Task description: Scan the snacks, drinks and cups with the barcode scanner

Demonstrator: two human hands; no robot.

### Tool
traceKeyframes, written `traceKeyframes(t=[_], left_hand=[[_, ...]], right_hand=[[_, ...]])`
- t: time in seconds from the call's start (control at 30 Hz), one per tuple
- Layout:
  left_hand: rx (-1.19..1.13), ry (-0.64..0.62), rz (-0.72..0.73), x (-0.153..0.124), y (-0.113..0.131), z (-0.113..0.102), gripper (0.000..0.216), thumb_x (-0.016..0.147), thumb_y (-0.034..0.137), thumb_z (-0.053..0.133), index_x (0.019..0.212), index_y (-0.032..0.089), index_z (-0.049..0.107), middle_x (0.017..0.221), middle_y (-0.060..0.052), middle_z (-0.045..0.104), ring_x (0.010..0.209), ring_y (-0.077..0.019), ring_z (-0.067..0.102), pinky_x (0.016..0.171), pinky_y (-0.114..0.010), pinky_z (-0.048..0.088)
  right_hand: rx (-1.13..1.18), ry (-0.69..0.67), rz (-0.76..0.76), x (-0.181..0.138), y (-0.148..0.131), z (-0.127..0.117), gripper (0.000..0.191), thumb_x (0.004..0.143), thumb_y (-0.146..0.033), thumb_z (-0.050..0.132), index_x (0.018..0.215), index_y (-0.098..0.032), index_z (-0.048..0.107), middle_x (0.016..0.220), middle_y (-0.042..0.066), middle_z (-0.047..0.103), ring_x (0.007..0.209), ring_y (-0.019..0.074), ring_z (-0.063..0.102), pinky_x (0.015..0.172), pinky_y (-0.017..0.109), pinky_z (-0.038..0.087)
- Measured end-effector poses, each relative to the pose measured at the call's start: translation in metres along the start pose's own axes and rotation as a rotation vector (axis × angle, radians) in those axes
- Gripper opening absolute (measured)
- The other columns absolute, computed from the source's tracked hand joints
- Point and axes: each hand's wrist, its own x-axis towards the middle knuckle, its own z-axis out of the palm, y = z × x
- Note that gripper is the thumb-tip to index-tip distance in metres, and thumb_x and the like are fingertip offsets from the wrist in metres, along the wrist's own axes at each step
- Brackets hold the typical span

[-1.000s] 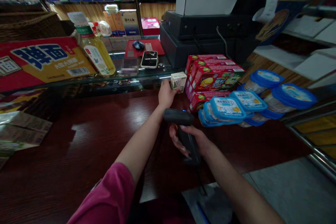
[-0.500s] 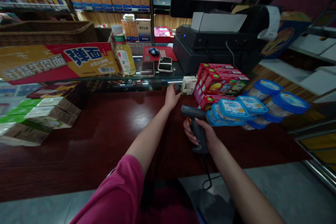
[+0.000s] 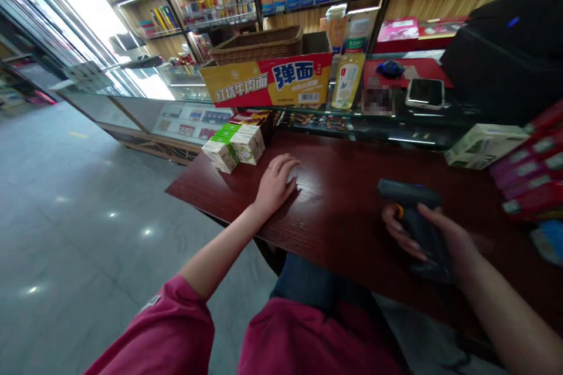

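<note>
Nearest, the right hand (image 3: 457,251) has its fingers wrapped around one handheld scanner (image 3: 424,228), dark, smooth and pistol-shaped, above the counter (image 3: 343,205) of glossy reddish-brown wood grain. The left hand (image 3: 275,186), fingers curved and loosely parted, is low over the wood (whether it touches, I cannot tell), near two blocky white-and-green packs (image 3: 247,145). One small pale box (image 3: 486,146) with straight edges sits at the right, beside shiny red boxes (image 3: 534,167) too cut off to count. Beyond are one rounded-corner phone (image 3: 425,94), one clear bottle (image 3: 347,81) of yellow liquid, one printed cardboard carton (image 3: 269,83) and, behind that, one woven wicker basket (image 3: 259,45).
</note>
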Motion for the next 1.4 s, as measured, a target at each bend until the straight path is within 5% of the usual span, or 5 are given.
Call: traceKeyframes(t=[0.23, 0.5, 0.87, 1.17, 1.4], left_hand=[[0.148, 0.460, -0.359, -0.037, -0.070, -0.053, 0.067, 0.088, 0.026, 0.073, 0.147, 0.017, 0.043, 0.142, -0.019, 0.047, 0.140, -0.0320, 0.044, 0.123, -0.052, 0.039], [0.170, 0.219, -0.357, -0.005, -0.086, -0.033, 0.082, 0.083, 0.034, 0.078, 0.154, 0.018, 0.039, 0.169, -0.021, 0.021, 0.162, -0.0361, 0.012, 0.132, -0.057, 0.011], [-0.064, 0.280, -0.266, -0.003, -0.069, -0.020, 0.053, 0.084, 0.032, 0.075, 0.130, 0.021, 0.050, 0.146, -0.018, 0.043, 0.149, -0.0320, 0.037, 0.125, -0.052, 0.033], [-1.211, -0.125, -0.632, 0.042, -0.011, 0.048, 0.069, 0.083, 0.053, 0.073, 0.142, 0.028, 0.046, 0.139, -0.013, 0.061, 0.120, -0.0300, 0.067, 0.096, -0.046, 0.059], [-1.390, -0.112, -0.705, 0.082, 0.004, 0.086, 0.055, 0.080, 0.042, 0.075, 0.130, 0.024, 0.060, 0.136, -0.010, 0.067, 0.124, -0.0287, 0.067, 0.102, -0.044, 0.058]], right_hand=[[-0.028, -0.216, 0.034, 0.051, 0.008, 0.045, 0.045, 0.077, -0.059, 0.078, 0.092, -0.016, 0.075, 0.077, 0.004, 0.053, 0.046, 0.0074, 0.040, 0.031, 0.017, 0.039], [-0.020, -0.148, -0.043, 0.051, 0.008, 0.056, 0.041, 0.081, -0.054, 0.073, 0.093, -0.015, 0.069, 0.076, 0.001, 0.051, 0.048, 0.0078, 0.036, 0.032, 0.015, 0.034], [0.022, -0.127, -0.072, 0.048, 0.008, 0.060, 0.035, 0.088, -0.048, 0.066, 0.093, -0.014, 0.066, 0.075, 0.002, 0.052, 0.051, 0.0095, 0.039, 0.035, 0.018, 0.031], [0.117, -0.219, -0.127, 0.046, 0.011, 0.046, 0.038, 0.092, -0.049, 0.062, 0.098, -0.011, 0.065, 0.078, 0.002, 0.058, 0.051, 0.0093, 0.047, 0.036, 0.017, 0.037], [0.174, -0.173, -0.121, 0.047, 0.010, 0.036, 0.039, 0.084, -0.050, 0.071, 0.093, -0.013, 0.065, 0.074, 0.002, 0.058, 0.049, 0.0108, 0.048, 0.033, 0.019, 0.041]])
